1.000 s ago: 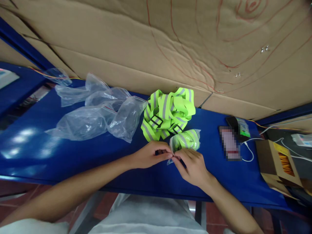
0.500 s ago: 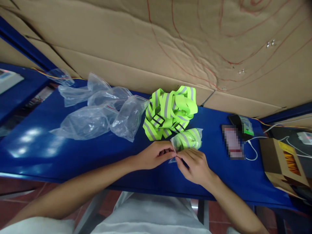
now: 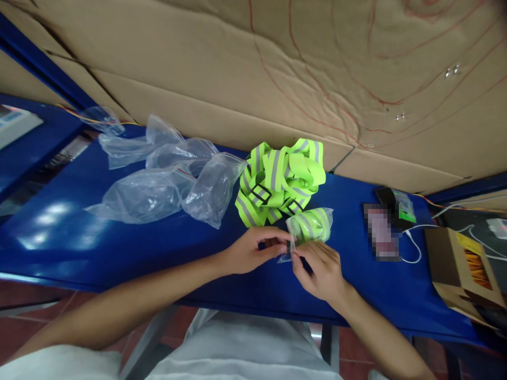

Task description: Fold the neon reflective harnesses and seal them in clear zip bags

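A clear plastic bag (image 3: 311,224) holds a rolled yellow-green strap with grey stripes. Its open-end side points toward me, between my hands. My left hand (image 3: 255,250) pinches the bag's edge from the left, thumb and fingers close together. From the right, my right hand (image 3: 320,266) pinches the same edge, its fingertips near those of my left hand. Just behind the bag lies a loose heap of yellow-green reflective straps (image 3: 279,179) with black buckles.
Several clear bags (image 3: 142,195) lie on the blue table (image 3: 158,253) at the left. To the right are a phone (image 3: 382,231), a black object with a white cable, and an open cardboard box (image 3: 447,258). A cardboard panel (image 3: 198,68) stands behind.
The view has shifted slightly, so most things appear a little farther right. My fingertips have drawn slightly apart along the bag's edge, which both hands still hold.
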A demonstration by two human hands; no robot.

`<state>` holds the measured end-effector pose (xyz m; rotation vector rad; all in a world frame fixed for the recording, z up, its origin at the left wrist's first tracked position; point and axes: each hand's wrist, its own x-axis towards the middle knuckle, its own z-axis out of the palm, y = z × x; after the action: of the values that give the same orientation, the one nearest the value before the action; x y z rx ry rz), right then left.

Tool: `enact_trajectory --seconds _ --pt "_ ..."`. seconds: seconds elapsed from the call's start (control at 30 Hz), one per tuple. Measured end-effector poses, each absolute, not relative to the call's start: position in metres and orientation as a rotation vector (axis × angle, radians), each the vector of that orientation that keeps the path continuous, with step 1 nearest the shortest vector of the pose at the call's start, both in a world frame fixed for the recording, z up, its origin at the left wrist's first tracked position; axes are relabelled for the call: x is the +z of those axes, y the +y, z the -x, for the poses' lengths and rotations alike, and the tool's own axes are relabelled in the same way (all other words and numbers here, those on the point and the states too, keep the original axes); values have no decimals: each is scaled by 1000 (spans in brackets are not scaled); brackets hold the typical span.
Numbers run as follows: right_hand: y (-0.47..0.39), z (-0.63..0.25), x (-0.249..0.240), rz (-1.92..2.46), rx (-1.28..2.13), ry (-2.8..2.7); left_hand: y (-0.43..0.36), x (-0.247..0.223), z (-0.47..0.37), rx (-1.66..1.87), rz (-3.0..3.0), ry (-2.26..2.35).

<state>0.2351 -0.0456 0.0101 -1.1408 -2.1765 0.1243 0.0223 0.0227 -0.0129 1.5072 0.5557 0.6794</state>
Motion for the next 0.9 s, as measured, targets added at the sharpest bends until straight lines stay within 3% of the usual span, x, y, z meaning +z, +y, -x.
enact_trajectory --seconds 0.2,0.37,0.53,0.67,0.77,0.9 --pt "-50 -230 11 1057 -233 -2322 10 -16 -21 632 -2079 613" --pt "-52 -222 18 951 -180 -2369 4 -13 -18 399 -2450 1004" --pt "-39 -253 24 1397 -65 -1934 19 -7 -15 276 -2249 1208" --pt "-20 -281 12 1913 204 -1790 31 -4 -12 297 -1825 1021" --pt "-12 -284 2 1839 453 -1861 34 -6 -12 303 -1509 789" --pt "-16 -273 1 1718 458 -1793 32 -15 -13 313 -1329 734"
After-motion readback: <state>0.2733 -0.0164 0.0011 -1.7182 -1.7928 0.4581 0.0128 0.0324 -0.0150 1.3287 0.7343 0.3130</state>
